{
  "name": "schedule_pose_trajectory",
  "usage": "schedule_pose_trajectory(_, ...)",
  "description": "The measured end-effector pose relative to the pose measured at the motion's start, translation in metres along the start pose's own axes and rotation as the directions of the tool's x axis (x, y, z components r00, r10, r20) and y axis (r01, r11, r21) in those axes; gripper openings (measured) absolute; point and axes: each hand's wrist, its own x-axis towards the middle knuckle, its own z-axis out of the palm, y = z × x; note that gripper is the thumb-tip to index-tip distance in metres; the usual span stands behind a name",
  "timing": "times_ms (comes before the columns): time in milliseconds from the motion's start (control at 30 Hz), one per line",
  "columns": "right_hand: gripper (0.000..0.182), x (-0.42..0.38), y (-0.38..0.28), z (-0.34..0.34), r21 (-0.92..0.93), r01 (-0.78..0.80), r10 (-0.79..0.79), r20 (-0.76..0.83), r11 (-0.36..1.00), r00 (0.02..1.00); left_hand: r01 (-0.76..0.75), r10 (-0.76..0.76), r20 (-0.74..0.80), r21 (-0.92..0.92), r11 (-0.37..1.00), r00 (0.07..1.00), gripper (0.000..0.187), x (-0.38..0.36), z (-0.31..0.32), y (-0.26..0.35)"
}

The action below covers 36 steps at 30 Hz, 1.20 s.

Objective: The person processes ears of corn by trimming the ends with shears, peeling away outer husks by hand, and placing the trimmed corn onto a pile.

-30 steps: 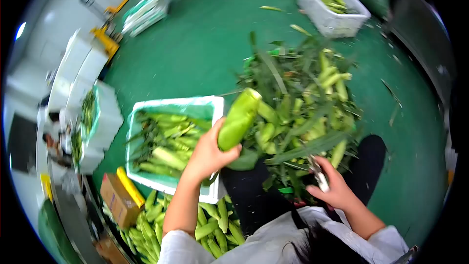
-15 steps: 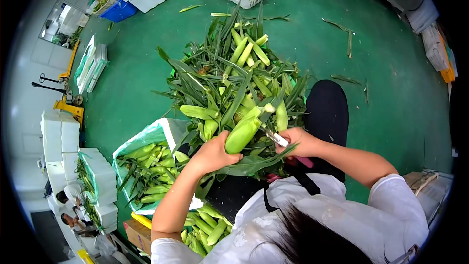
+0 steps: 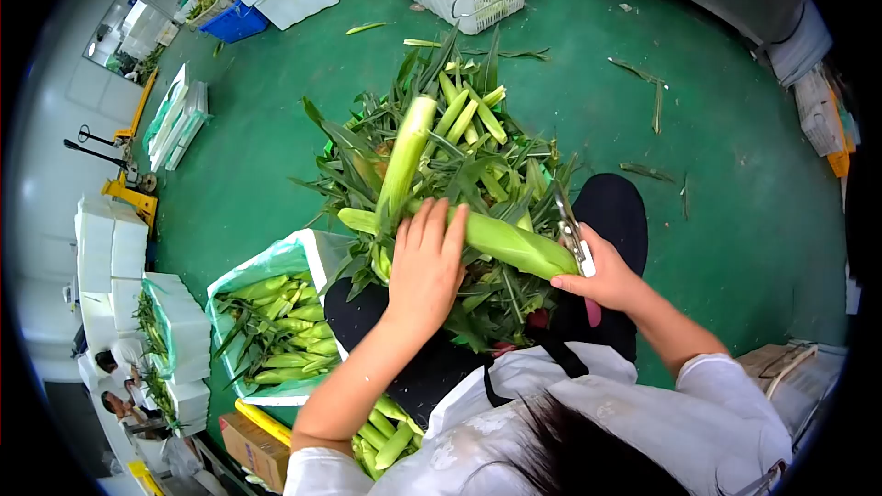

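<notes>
A green-husked ear of corn (image 3: 514,243) lies slanting across the front of a heap of leaves. My left hand (image 3: 427,262) has its fingers closed over the ear's left end; the thumb is hidden. At the ear's right end, my right hand (image 3: 606,271) grips a pair of metal hand shears (image 3: 571,228), blades pointing away from me, its thumb against the husk. Just beyond my left fingers, a pale green stalk-like piece (image 3: 404,156) sticks up, its cut end on top. Loose husks and leaves (image 3: 478,174) are piled around both hands.
A lined white foam box (image 3: 317,262) of corn stands at my left, beside a cardboard box (image 3: 253,450). Ahead sits a white basket (image 3: 459,0) of corn. A yellow pallet jack (image 3: 129,193) and stacked foam boxes (image 3: 110,248) line the left. Co-workers (image 3: 119,386) are at far left.
My left hand has moved from the upright-held ear to the left end of an ear lying crosswise. The right hand has shifted right with the shears, their blades now pointing away from me.
</notes>
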Motion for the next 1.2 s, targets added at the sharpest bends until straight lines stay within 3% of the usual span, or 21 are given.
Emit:
schedule_pose_trajectory(100, 0.053, -0.026, 0.003, 0.01, -0.127, -0.041, 0.009, -0.243, 0.991, 0.97, 0.248, -0.241, 0.059, -0.263, 0.932, 0.969, 0.068, -0.032, 0.042, 0.02)
schedule_pose_trajectory(133, 0.053, -0.033, 0.002, 0.017, -0.169, -0.047, -0.006, -0.296, 0.984, 0.955, 0.414, -0.362, 0.222, -0.655, 0.632, 0.905, 0.063, -0.033, 0.061, 0.028)
schedule_pose_trajectory(167, 0.053, -0.039, 0.0, 0.027, -0.211, -0.051, -0.024, -0.341, 0.976, 0.94, 0.505, -0.383, 0.419, -0.848, 0.157, 0.823, 0.058, -0.034, 0.077, 0.04)
schedule_pose_trajectory(200, 0.053, -0.044, -0.003, 0.035, -0.261, -0.078, -0.012, -0.327, 0.962, 0.945, 0.397, -0.421, 0.522, -0.848, -0.352, 0.742, 0.048, -0.021, 0.077, 0.058)
schedule_pose_trajectory(233, 0.051, -0.049, -0.007, 0.045, -0.248, -0.042, -0.037, -0.306, 0.968, 0.951, 0.298, -0.468, 0.556, -0.803, -0.516, 0.687, 0.046, -0.015, 0.087, 0.063)
schedule_pose_trajectory(333, 0.039, -0.06, -0.005, 0.057, 0.009, -0.027, 0.028, -0.144, 1.0, 0.989, 0.126, -0.471, 0.608, -0.686, -0.716, 0.639, 0.043, -0.015, 0.097, 0.056)
schedule_pose_trajectory(367, 0.035, -0.061, 0.001, 0.062, 0.242, -0.089, 0.137, -0.19, 0.966, 0.972, 0.136, -0.382, 0.638, -0.61, -0.781, 0.669, 0.046, -0.022, 0.09, 0.044)
schedule_pose_trajectory(433, 0.031, -0.046, -0.015, 0.049, 0.123, -0.102, 0.122, -0.169, 0.987, 0.978, -0.025, -0.201, 0.469, -0.354, -0.935, 0.86, 0.05, -0.039, 0.09, 0.021)
schedule_pose_trajectory(467, 0.031, -0.035, -0.033, 0.044, -0.174, -0.138, 0.104, -0.19, 0.975, 0.976, -0.036, -0.223, 0.561, -0.324, -0.945, 0.797, 0.052, -0.047, 0.081, 0.017)
schedule_pose_trajectory(500, 0.037, -0.022, -0.035, 0.048, -0.317, -0.188, 0.121, -0.219, 0.929, 0.968, -0.003, -0.276, 0.639, -0.393, -0.919, 0.718, 0.05, -0.05, 0.056, 0.019)
schedule_pose_trajectory(567, 0.047, -0.005, -0.036, 0.054, -0.551, -0.028, -0.077, -0.166, 0.834, 0.983, 0.21, -0.299, 0.617, -0.616, -0.759, 0.728, 0.049, -0.08, 0.068, 0.004)
schedule_pose_trajectory(600, 0.057, -0.002, -0.038, 0.054, -0.637, 0.065, -0.142, -0.07, 0.768, 0.987, 0.29, -0.385, 0.628, -0.707, -0.645, 0.676, 0.047, -0.084, 0.051, 0.008)
schedule_pose_trajectory(667, 0.063, 0.002, -0.038, 0.061, -0.493, 0.133, -0.068, 0.147, 0.86, 0.987, 0.423, -0.6, 0.436, -0.89, -0.174, 0.671, 0.046, -0.098, 0.05, 0.017)
schedule_pose_trajectory(700, 0.066, 0.001, -0.038, 0.065, -0.411, 0.143, -0.037, 0.256, 0.9, 0.966, 0.481, -0.658, 0.315, -0.873, 0.08, 0.683, 0.047, -0.104, 0.049, 0.021)
schedule_pose_trajectory(733, 0.078, 0.004, -0.042, 0.067, -0.305, -0.04, 0.161, 0.381, 0.951, 0.91, 0.591, -0.7, 0.291, -0.774, 0.228, 0.652, 0.053, -0.099, 0.026, 0.028)
schedule_pose_trajectory(833, 0.076, 0.015, -0.021, 0.077, 0.083, -0.137, 0.083, 0.469, 0.987, 0.879, 0.636, -0.695, 0.194, -0.619, 0.461, 0.693, 0.061, -0.105, 0.011, 0.034)
schedule_pose_trajectory(900, 0.081, 0.026, -0.018, 0.07, 0.021, -0.046, 0.029, 0.507, 0.999, 0.861, 0.623, -0.657, 0.222, -0.624, 0.472, 0.72, 0.063, -0.108, 0.005, 0.035)
schedule_pose_trajectory(1000, 0.092, 0.038, -0.024, 0.049, -0.242, 0.273, -0.098, 0.555, 0.931, 0.826, 0.601, -0.586, 0.266, -0.62, 0.504, 0.765, 0.066, -0.114, 0.002, 0.028)
schedule_pose_trajectory(1033, 0.088, 0.039, -0.028, 0.043, -0.259, 0.27, -0.075, 0.579, 0.927, 0.812, 0.591, -0.559, 0.279, -0.619, 0.517, 0.781, 0.067, -0.113, -0.001, 0.023)
schedule_pose_trajectory(1167, 0.068, 0.04, -0.032, 0.032, -0.296, 0.397, -0.153, 0.602, 0.869, 0.784, 0.559, -0.324, 0.477, -0.793, 0.242, 0.817, 0.065, -0.107, -0.003, 0.006)
schedule_pose_trajectory(1200, 0.057, 0.038, -0.031, 0.031, -0.244, 0.326, -0.127, 0.589, 0.914, 0.798, 0.576, -0.282, 0.515, -0.79, 0.212, 0.81, 0.064, -0.104, -0.006, 0.002)
